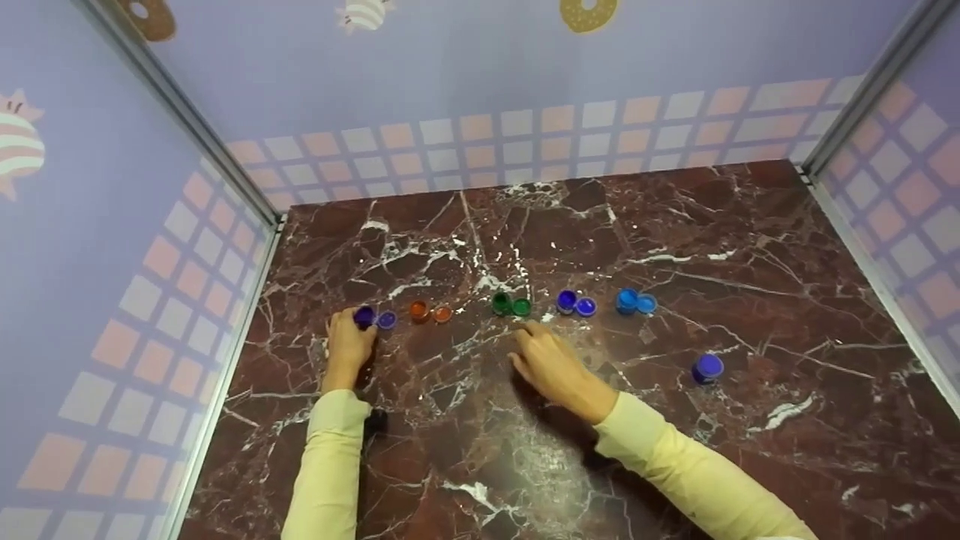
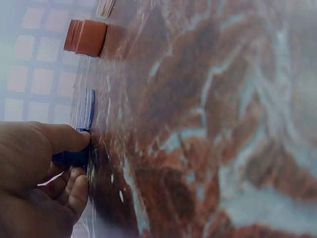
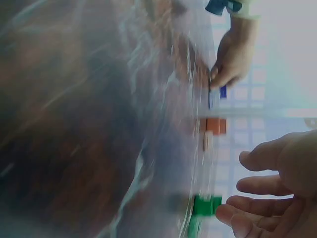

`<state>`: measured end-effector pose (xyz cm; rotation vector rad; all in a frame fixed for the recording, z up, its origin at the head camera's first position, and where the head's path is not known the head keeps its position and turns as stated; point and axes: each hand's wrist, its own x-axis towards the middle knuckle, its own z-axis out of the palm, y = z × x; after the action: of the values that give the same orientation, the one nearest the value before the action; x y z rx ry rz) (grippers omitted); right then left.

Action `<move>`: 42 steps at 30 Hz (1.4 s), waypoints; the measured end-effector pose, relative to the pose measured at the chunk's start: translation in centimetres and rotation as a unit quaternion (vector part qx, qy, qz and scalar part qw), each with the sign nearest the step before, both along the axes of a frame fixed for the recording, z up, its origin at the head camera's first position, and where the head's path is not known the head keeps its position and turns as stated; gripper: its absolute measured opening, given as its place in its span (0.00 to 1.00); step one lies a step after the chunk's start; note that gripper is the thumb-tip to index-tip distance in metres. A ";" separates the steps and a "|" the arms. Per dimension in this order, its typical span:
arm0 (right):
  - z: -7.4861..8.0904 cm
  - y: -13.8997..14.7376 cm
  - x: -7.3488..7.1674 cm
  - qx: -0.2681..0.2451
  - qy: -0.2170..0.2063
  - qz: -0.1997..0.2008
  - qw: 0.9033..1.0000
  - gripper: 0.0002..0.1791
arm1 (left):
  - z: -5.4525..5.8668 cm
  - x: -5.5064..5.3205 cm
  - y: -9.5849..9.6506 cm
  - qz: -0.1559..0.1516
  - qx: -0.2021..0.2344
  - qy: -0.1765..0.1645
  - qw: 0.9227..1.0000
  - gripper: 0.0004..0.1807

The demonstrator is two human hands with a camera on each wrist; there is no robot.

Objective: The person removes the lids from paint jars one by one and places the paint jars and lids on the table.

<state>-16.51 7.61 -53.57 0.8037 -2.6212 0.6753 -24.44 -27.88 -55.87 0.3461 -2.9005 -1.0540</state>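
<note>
At the left end of a row of small open paint pots, my left hand [image 1: 349, 351] grips the purple paint pot [image 1: 365, 316], whose flipped-back lid [image 1: 386, 320] lies to its right. In the left wrist view, thumb and fingers close around that pot [image 2: 74, 157] at the table surface. My right hand [image 1: 555, 367] is just in front of the green paint pot [image 1: 501, 304] and its lid [image 1: 520, 306]. Its fingers are loosely bent and spread with nothing between them, as the right wrist view shows beside the green pot [image 3: 207, 205].
An orange paint pot [image 1: 419, 311] stands between the purple and green ones. Right of the green are an open blue-violet pot [image 1: 567, 301] and a light blue pot [image 1: 627, 301]. A capped purple pot [image 1: 707, 368] stands nearer, at right. Patterned panels [image 1: 480, 82] enclose the marble table [image 1: 465, 480].
</note>
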 end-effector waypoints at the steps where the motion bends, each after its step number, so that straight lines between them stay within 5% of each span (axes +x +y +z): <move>1: -0.1 0.5 0.0 0.003 0.003 -0.005 1.000 0.13 | 0.0 0.0 -0.2 0.001 -0.001 -0.003 1.000 0.27; 9: 0.0 4.8 0.5 -0.006 0.027 -0.043 0.999 0.14 | 0.4 0.2 -1.2 -0.007 -0.008 -0.012 1.000 0.27; 14: 0.2 8.1 1.3 0.000 0.017 -0.101 0.995 0.12 | 0.5 0.2 -1.5 -0.016 -0.016 -0.017 1.000 0.28; 21: 0.2 12.6 2.6 0.009 -0.020 -0.171 0.985 0.13 | 0.5 0.7 -1.6 -0.017 -0.017 -0.032 0.999 0.29; 31: 0.0 17.9 4.3 -0.010 0.025 -0.258 0.966 0.16 | 0.8 0.7 -1.2 -0.021 -0.026 -0.024 0.999 0.29; 42: -1.1 21.7 6.6 -0.022 0.010 -0.285 0.958 0.27 | 0.6 0.3 0.1 -0.026 -0.017 -0.007 0.999 0.29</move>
<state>-9.87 29.33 -54.68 0.0196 -2.6125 0.5444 -24.10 -27.78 -55.30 0.2793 -2.9518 -1.0118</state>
